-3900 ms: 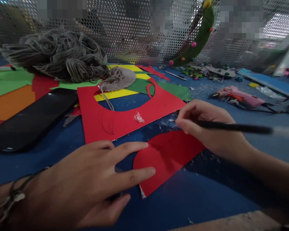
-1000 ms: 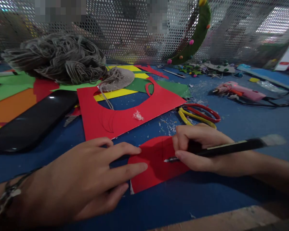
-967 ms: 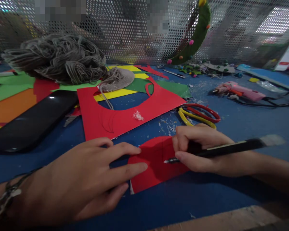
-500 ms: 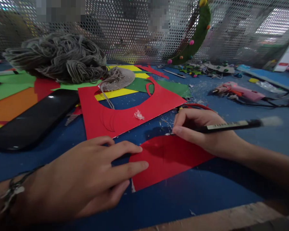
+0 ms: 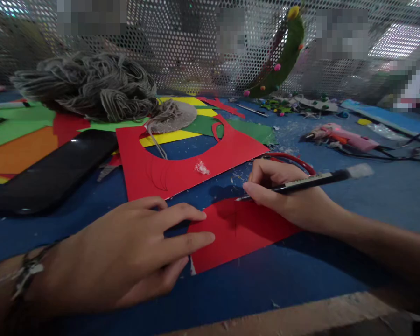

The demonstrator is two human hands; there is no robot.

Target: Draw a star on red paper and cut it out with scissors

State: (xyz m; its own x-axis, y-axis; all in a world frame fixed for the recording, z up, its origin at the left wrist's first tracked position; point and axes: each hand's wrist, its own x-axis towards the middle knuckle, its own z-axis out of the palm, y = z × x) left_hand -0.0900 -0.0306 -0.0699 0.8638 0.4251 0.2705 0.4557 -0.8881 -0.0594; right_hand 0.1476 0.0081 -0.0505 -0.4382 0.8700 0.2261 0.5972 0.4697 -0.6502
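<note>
A small red foam sheet [image 5: 227,247] with a curved upper edge lies on the blue tabletop, and a thin line runs down its middle. My left hand [image 5: 133,252] rests at its left end, fingers spread, with two fingertips pressing on it. A black pen [image 5: 301,183] with a pale label sits in the pinch of my right hand [image 5: 287,191]. Its tip touches the sheet's upper edge near the thin line. Just beyond lies a larger red sheet [image 5: 182,172] with a round opening cut out and curved lines drawn on it.
A black phone [image 5: 59,172] lies at left on coloured sheets. Behind are grey yarn [image 5: 91,86] and a grey disc [image 5: 177,116]. A pink glue gun [image 5: 346,135] with its cable is at right. A perforated metal screen [image 5: 189,51] closes the back; a green decorated ring [image 5: 290,60] leans there.
My right hand and the pen have shifted left along the curved edge, and the pen's angle has steepened slightly. My left hand stays on the sheet.
</note>
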